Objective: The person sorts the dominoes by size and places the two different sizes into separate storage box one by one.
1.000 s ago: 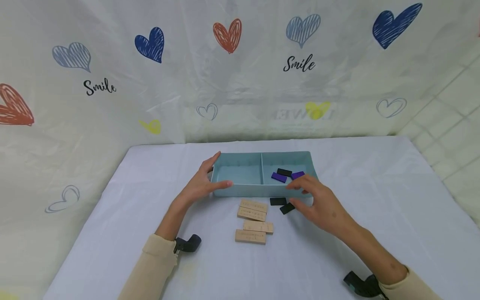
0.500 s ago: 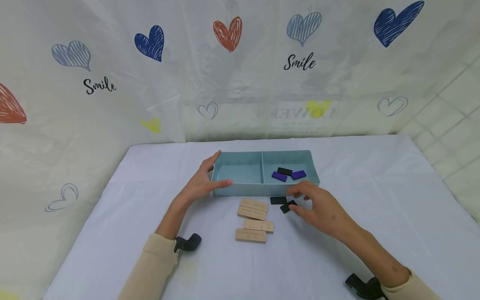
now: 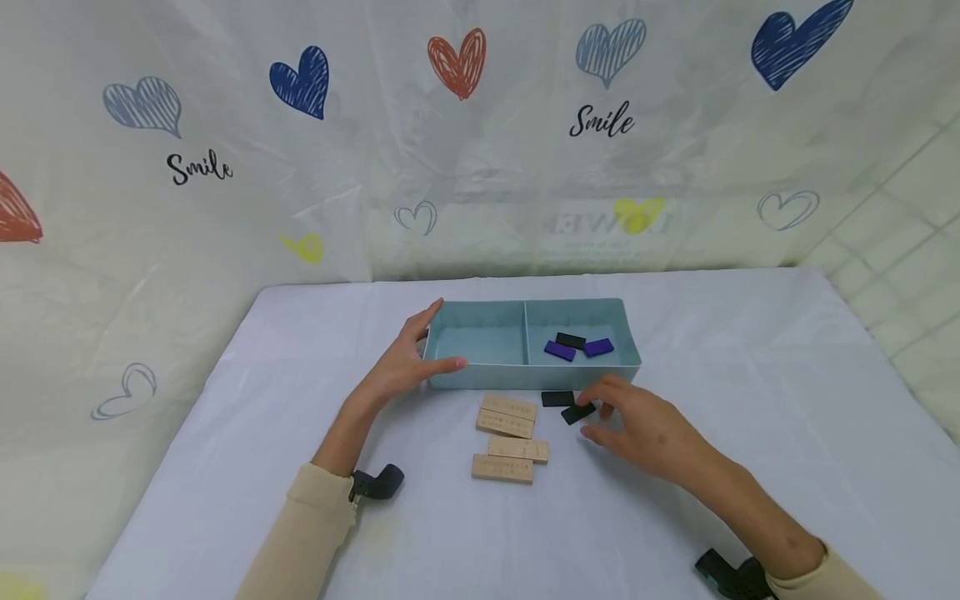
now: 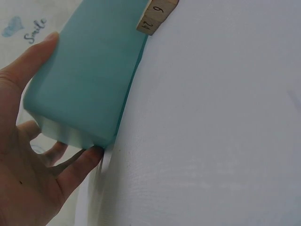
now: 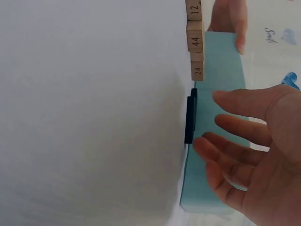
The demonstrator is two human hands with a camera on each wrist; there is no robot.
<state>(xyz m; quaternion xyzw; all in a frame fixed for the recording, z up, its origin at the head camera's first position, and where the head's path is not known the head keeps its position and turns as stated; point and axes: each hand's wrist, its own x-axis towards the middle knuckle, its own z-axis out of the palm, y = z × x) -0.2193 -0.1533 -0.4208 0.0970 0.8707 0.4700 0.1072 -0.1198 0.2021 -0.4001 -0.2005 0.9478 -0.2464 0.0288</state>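
A light blue two-compartment box (image 3: 491, 378) stands on the table. My left hand (image 3: 397, 368) grips its left end, thumb over the front wall and fingers along the end wall. In the right compartment lie two purple blocks (image 3: 560, 351) and one black block (image 3: 571, 341). In front of the box are two more black blocks, one straight (image 3: 557, 399) and one angled (image 3: 576, 415). Above the angled one my right hand (image 3: 645, 423) hovers, thumb and fingertips apart. Nothing sits between those fingers in the right wrist view, though the nearest fingertips come close to the black blocks (image 5: 190, 120).
Several wooden blocks with printed numbers (image 3: 502, 470) lie left of the loose black ones, before the box. A white cloth covers the table (image 3: 420, 542). Behind it hangs a pale sheet with hearts (image 3: 480, 167). Each wrist wears a black camera (image 3: 378, 483).
The right hand has come down and back from the box's front wall toward the loose black blocks. The left hand keeps its grip, and the blocks lie as before.
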